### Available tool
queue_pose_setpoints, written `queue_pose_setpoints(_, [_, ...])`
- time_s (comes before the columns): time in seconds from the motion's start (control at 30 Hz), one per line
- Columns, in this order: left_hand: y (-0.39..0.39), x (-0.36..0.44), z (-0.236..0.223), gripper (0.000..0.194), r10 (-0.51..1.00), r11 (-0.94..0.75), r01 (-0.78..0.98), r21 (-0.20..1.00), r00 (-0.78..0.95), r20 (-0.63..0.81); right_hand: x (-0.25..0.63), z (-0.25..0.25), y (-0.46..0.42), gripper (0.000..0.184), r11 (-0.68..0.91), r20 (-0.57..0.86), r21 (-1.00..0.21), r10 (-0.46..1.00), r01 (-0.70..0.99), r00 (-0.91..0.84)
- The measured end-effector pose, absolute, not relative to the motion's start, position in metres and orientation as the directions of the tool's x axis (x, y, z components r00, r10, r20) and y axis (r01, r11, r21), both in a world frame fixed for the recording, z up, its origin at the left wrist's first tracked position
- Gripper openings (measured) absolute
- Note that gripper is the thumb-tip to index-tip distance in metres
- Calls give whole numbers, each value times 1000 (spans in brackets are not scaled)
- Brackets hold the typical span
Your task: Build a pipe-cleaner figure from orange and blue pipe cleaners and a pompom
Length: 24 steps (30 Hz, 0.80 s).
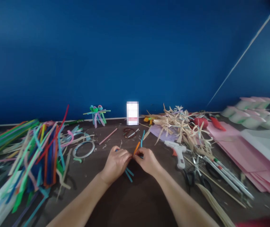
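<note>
Close together over the dark table, both of my hands work on pipe cleaners. My left hand [117,162] is closed around blue pipe cleaners [129,175], whose ends stick out below its fingers. Between the thumb and fingers of my right hand [147,160] is pinched an orange pipe cleaner [136,147], its upper end pointing up. Its lower end meets the left fingertips, where the join is hidden. Another blue length [142,138] rises just behind the right hand; whether it belongs to the same piece I cannot tell.
Many coloured pipe cleaners [51,154] heap at left, beside a roll of tape [84,149]. A pipe-cleaner figure [97,115] stands by the blue wall. At right lie dried strips [175,123], a glue gun [178,153], scissors [197,167] and pink sheets [246,157].
</note>
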<state>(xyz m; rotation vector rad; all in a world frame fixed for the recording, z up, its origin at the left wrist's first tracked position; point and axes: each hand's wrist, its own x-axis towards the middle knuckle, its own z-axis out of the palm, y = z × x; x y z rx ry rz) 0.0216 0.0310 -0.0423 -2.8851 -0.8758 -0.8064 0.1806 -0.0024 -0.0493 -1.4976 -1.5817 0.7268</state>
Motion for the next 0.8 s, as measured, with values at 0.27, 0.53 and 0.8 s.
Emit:
queue_pose_setpoints(0.27, [26,21,-36,22,447,-866,498,39,738,506,184,-50,0,23,0,12,-926,999,378,30])
queue_pose_setpoints(0.53, [25,23,-36,21,462,-868,487,101,716,524,183,-52,1,25,-39,-29,-957,999,289,40])
queue_pose_setpoints(0.8, [28,22,-44,14,520,-848,482,219,681,515,181,-50,1,29,-28,5,-961,993,276,117])
